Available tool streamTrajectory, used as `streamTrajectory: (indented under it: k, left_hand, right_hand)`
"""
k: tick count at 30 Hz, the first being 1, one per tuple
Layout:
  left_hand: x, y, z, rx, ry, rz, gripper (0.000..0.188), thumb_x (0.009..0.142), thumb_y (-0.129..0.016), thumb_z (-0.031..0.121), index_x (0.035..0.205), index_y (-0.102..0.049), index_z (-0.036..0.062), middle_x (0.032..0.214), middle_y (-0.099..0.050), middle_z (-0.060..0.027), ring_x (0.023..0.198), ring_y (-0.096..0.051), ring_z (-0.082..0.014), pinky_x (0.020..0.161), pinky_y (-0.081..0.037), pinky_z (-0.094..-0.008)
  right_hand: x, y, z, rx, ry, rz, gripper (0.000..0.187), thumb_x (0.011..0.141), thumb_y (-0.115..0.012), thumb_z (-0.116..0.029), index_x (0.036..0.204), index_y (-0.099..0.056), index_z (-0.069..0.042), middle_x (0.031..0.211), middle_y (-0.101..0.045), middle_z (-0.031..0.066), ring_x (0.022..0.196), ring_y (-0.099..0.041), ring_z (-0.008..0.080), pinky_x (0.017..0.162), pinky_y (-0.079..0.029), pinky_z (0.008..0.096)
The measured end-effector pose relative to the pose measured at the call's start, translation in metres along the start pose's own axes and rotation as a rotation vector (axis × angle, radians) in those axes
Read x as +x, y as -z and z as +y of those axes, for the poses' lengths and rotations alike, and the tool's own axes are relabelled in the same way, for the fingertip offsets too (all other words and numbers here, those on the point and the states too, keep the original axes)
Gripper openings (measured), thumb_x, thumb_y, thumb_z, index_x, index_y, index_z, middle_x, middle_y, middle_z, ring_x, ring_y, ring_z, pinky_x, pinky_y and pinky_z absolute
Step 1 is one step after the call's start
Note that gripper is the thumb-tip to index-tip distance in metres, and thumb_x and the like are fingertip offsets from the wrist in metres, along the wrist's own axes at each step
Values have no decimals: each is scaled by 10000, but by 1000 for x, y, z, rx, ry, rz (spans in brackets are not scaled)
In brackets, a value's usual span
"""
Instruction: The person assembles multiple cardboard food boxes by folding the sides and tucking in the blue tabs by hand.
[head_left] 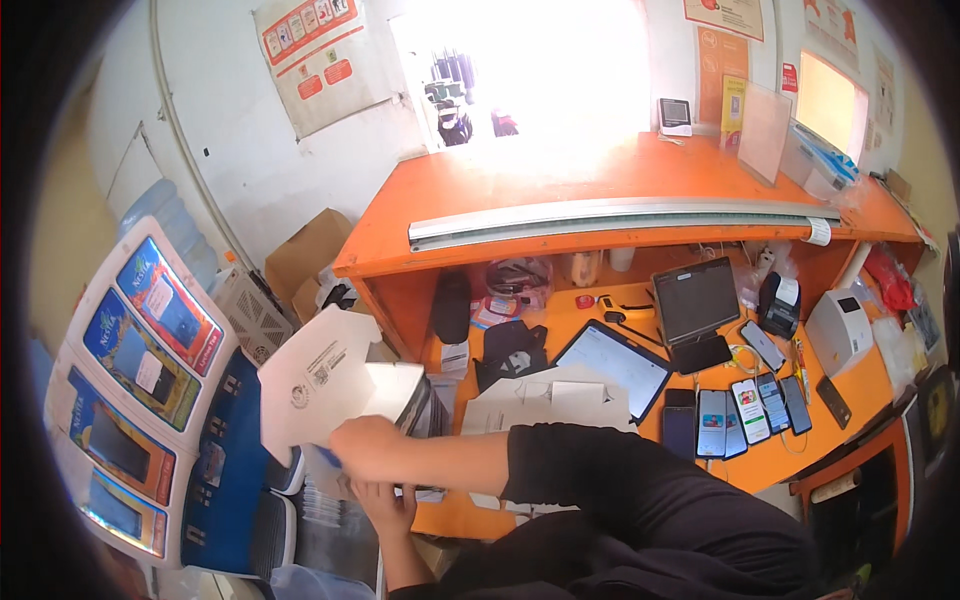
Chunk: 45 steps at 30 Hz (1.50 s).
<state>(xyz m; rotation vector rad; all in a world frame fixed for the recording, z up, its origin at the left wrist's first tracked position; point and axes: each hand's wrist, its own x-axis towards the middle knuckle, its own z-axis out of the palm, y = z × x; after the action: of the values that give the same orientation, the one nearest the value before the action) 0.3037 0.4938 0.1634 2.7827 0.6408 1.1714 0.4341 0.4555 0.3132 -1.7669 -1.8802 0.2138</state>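
Note:
A white cardboard box (315,365) with its flap raised stands at the left end of the orange desk. My right arm, in a dark sleeve, reaches across to it. My right hand (365,445) is curled at the box's near side, its fingers mostly hidden; a small bit of blue shows beside them, too little to name. Just below, my left hand (385,508) points up under the right wrist with fingers apart, nothing visible in them. Next to the hands, a row of thin upright packets (322,505) fills a grey container.
A display board with colourful cards (140,335) leans at the left. On the desk (640,450) lie several phones (712,420), a tablet (615,362), a dark-screened device (695,300) and white paper sheets (550,395). A white printer (840,330) stands right. The raised orange counter (600,175) runs behind.

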Motion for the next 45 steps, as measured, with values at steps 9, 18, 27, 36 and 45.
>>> streamTrajectory:
  k: [9, 18, 27, 36, 45]
  left_hand:
    - [5, 0, 15, -38, -3, 175, 269, 712, -745, 123, 926, -592, 65, 880, -569, -77, 905, -514, -329, 899, -371, -490]
    - [-2, -22, 15, -93, -34, 288, 248, 710, -685, 40, 952, -636, 62, 970, -611, -112, 954, -536, -332, 956, -345, -517]
    - [1, -17, 0, -33, -12, 199, 177, 707, -710, 53, 840, -599, 88, 896, -556, -98, 954, -509, -328, 988, -340, -535]
    - [-8, -10, 12, 1, 2, 257, 365, 695, -816, 121, 939, -548, 78, 978, -534, -106, 1010, -520, -328, 1071, -302, -593]
    - [-5, -9, 54, -176, -223, 335, 383, 736, -740, 38, 1050, -524, 78, 1041, -507, -123, 1032, -496, -322, 968, -410, -538]
  right_hand:
    - [-4, -36, 28, -182, -25, -35, 162, 667, -676, -144, 759, -716, -17, 756, -694, 183, 723, -704, 324, 595, -563, 407]
    - [-25, -41, 27, 26, -81, -73, 446, 878, -563, -414, 756, -704, -8, 802, -692, 182, 763, -688, 354, 682, -541, 440]
    - [-67, -55, 65, 159, 125, 400, 525, 903, -580, -416, 1259, -459, -49, 1286, -500, 166, 1174, -512, 351, 934, -426, 448]
    - [-290, -56, 153, -4, -389, -624, 521, 824, -675, -354, 1265, -546, -108, 1365, -497, 106, 1266, -466, 312, 997, -422, 431]
    - [-315, -64, 150, 115, -530, -451, 622, 784, -715, -349, 1327, -516, -120, 1473, -387, 98, 1360, -370, 290, 1031, -395, 463]
